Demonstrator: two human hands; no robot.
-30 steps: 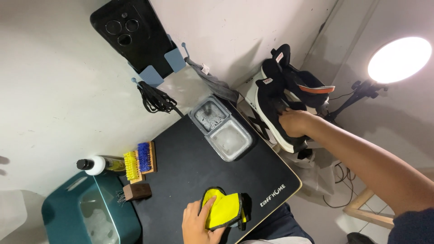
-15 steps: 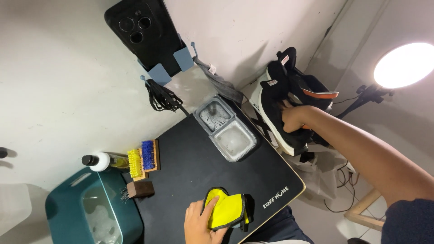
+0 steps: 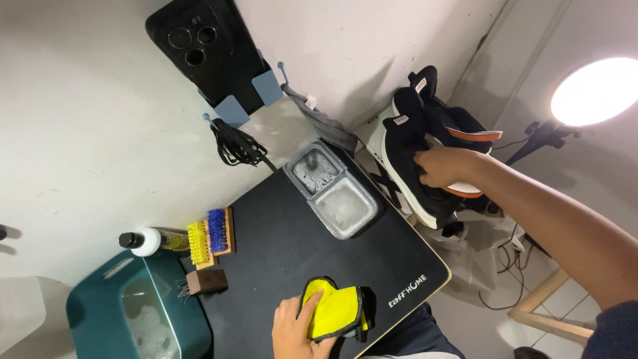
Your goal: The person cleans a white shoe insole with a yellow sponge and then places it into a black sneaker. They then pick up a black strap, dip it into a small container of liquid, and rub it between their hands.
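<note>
Gripping a black sneaker [image 3: 415, 169] off the table's far right edge, the right hand [image 3: 442, 166] closes on its upper, while the left hand [image 3: 296, 329] rests flat, fingers together, on a folded yellow cloth [image 3: 335, 309] on the black mat [image 3: 299, 246].

A: What surrounds my black table [image 3: 279, 246]?

B: A white wall [image 3: 80, 119] behind it, with a phone [image 3: 206, 53] in a blue holder [image 3: 249, 100].

A: And to my right?

B: A lit ring lamp [image 3: 595, 90], a pale tiled floor [image 3: 565, 299], a wooden frame [image 3: 538, 302].
</note>
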